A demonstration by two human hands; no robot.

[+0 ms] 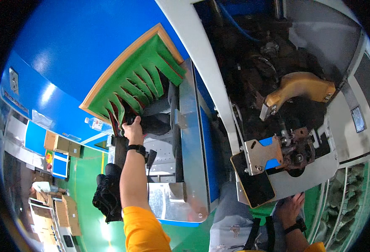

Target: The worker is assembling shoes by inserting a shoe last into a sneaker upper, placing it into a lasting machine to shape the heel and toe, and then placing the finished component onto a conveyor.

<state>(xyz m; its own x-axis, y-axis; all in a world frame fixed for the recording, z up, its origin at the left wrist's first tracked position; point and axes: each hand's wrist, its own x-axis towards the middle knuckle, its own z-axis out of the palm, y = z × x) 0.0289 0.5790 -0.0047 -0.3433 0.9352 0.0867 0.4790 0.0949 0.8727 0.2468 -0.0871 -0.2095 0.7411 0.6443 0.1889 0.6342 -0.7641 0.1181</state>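
Green floor (88,170); left hand (134,130) reaches green fabric-strip curtain (139,69), can't tell grip; right hand (292,207) looks released. Likely reach-in; next needs clearance.

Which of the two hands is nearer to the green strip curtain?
The left hand, at the lower left end of the green strip curtain; the right hand is far from it, low beside the jeans.

Factory: open machine (300,89), green floor (87,180), cardboard boxes (62,144).
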